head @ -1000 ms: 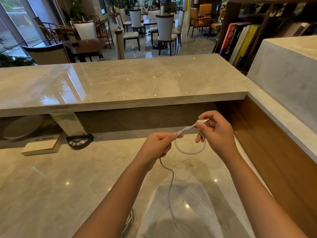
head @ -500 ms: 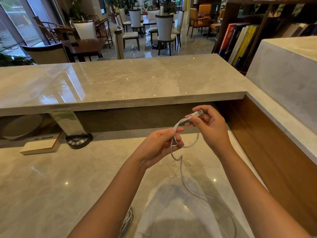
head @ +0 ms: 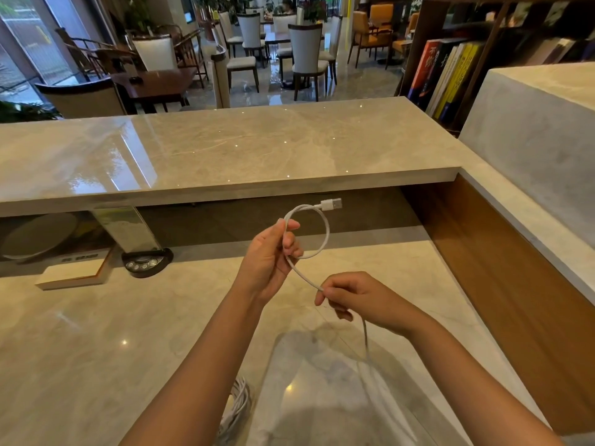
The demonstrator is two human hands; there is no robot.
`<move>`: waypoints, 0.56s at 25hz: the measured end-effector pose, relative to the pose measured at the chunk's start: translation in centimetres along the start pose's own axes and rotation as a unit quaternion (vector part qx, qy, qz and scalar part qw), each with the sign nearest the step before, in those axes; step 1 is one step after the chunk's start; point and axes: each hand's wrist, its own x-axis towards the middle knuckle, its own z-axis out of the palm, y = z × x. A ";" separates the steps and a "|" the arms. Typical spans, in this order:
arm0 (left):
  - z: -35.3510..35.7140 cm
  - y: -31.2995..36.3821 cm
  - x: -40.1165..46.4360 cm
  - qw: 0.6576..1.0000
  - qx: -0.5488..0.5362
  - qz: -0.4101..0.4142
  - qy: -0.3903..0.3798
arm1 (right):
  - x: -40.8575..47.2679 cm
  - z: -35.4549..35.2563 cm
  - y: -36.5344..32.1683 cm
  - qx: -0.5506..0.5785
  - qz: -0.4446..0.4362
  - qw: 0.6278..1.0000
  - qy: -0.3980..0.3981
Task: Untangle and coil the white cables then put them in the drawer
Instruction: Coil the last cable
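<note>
A white cable [head: 324, 231] forms one small loop above the marble desk, its USB plug [head: 331, 205] sticking out at the top right. My left hand [head: 270, 259] pinches the loop where the strands cross. My right hand [head: 357, 299], lower and to the right, grips the cable's free length, which trails down toward the desk's near edge. More white cables [head: 236, 405] lie bunched on the desk under my left forearm, partly hidden. No drawer is in view.
The lower marble desk [head: 96, 349] spreads around my arms. A raised marble counter [head: 225, 149] runs across behind it. A black round device [head: 146, 260] and a white box [head: 72, 275] sit at the back left. A wooden side panel [head: 515, 284] closes the right.
My right hand let go of the plug end and dropped down the cable to grip its free length. My left hand now holds the loop alone, raised a little.
</note>
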 end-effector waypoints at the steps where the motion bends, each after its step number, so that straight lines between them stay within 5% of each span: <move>1: -0.2 0.2 -0.1 1.000 0.016 0.008 0.003 | -0.3 -0.4 -0.1 0.003 0.010 1.000 -0.015; 6: -0.3 0.8 -0.2 0.999 0.043 0.019 -0.011 | -0.9 -2.6 0.2 -0.009 0.062 0.993 -0.098; 10: -0.8 1.8 -0.6 0.990 0.140 0.016 0.012 | -1.3 -5.5 0.9 -0.008 0.099 0.993 -0.060; 14: -1.1 2.0 -0.9 0.999 0.031 0.027 0.024 | -1.6 -7.0 0.9 0.025 0.112 0.992 -0.053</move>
